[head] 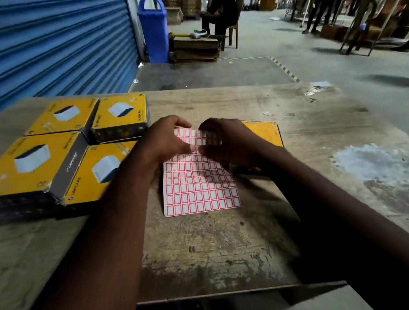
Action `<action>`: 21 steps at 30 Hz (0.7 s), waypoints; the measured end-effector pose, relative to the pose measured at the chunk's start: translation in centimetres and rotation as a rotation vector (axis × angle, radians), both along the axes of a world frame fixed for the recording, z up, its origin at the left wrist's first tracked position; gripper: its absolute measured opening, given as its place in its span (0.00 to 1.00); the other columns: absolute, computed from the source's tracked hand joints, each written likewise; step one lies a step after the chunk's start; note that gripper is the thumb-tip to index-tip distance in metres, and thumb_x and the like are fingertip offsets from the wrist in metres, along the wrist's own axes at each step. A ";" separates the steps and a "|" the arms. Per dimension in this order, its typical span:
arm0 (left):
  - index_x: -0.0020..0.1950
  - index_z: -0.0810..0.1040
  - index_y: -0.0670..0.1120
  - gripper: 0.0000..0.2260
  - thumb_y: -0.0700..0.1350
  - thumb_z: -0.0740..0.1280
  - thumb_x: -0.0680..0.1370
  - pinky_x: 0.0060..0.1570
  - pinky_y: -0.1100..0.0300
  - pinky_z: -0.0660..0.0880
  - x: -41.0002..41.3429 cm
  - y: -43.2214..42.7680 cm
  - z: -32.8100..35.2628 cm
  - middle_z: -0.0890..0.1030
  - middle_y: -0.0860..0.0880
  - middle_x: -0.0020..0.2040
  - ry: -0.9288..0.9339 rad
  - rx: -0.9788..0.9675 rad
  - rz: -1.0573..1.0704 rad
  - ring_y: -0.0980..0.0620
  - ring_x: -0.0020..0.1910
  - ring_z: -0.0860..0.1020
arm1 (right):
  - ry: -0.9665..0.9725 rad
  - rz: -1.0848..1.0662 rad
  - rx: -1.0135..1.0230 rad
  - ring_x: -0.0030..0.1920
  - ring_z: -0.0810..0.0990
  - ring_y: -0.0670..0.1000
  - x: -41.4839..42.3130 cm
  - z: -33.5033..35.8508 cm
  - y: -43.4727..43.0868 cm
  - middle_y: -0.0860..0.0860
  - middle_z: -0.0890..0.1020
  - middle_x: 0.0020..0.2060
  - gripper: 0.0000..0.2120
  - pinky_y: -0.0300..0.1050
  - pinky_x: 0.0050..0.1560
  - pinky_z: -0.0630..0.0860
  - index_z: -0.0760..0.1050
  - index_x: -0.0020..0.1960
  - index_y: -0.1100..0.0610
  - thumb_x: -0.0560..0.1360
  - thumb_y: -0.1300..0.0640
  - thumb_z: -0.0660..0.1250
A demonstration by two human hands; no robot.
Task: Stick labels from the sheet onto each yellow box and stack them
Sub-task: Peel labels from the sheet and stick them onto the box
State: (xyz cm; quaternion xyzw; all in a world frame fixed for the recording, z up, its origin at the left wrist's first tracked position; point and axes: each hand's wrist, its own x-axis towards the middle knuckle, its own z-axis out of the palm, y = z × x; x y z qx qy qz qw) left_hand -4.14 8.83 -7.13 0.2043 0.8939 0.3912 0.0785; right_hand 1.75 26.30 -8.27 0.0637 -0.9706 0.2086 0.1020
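The label sheet [200, 187] is the weak link: thin paper w/ red-bordered stickers in tight rows, its far end lifted off the table [225, 247] and its near end lying flat. Risks, as I judge them:
- a label tears or curls on itself if it's peeled too fast or at a steep angle
- two neighbours come up together, since the rows are packed so close
- the sheet slides or creases if the holding hand lets go mid-peel
- the sticker lands crooked on the box, since the box top is mostly covered by the sheet and the forearm

The sheet's far end sits between both hands. The left hand [168, 140] grips its upper left edge, fingers curled over the top and thumb on the face. The right hand [226, 142] is just beside it on the sheet's upper right, fingers curled, tips pinching at a label near the left thumb. That spot is blurred, so I can't tell if a label is already free.

Directly under and behind the right hand lies one yellow box [267, 131], flat, touching or nearly touching the sheet. More yellow boxes [32, 165] sit in four piles at the table's left, near the left forearm and apart from the sheet.
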 end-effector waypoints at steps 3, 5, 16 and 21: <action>0.62 0.78 0.51 0.23 0.38 0.78 0.70 0.48 0.54 0.81 0.0 -0.6 0.9 0.83 0.48 0.53 -0.025 0.102 -0.050 0.52 0.47 0.83 | 0.090 -0.028 -0.179 0.47 0.81 0.48 0.1 0.1 0.5 0.48 0.84 0.48 0.15 0.40 0.44 0.73 0.79 0.57 0.54 0.72 0.53 0.74; 0.62 0.79 0.51 0.22 0.40 0.78 0.70 0.50 0.52 0.82 0.0 -1.0 1.3 0.83 0.49 0.51 -0.022 0.109 -0.073 0.52 0.47 0.84 | 0.108 -0.032 -0.305 0.44 0.81 0.46 0.1 0.1 1.1 0.46 0.84 0.44 0.10 0.42 0.44 0.75 0.80 0.52 0.54 0.72 0.56 0.75; 0.57 0.80 0.43 0.10 0.40 0.72 0.76 0.47 0.51 0.80 0.4 -3.0 2.7 0.86 0.44 0.48 -0.110 0.474 -0.017 0.49 0.44 0.86 | 0.128 -0.003 -0.757 0.46 0.83 0.56 1.8 1.0 2.8 0.62 0.84 0.46 0.09 0.57 0.52 0.79 0.78 0.50 0.64 0.71 0.67 0.74; 0.51 0.82 0.47 0.05 0.39 0.72 0.76 0.43 0.61 0.82 0.7 -1.6 2.8 0.86 0.46 0.45 -0.009 0.498 -0.018 0.53 0.44 0.85 | 0.430 -0.076 -0.243 0.48 0.77 0.48 2.0 0.6 1.3 0.50 0.80 0.52 0.16 0.33 0.48 0.72 0.77 0.56 0.55 0.70 0.59 0.75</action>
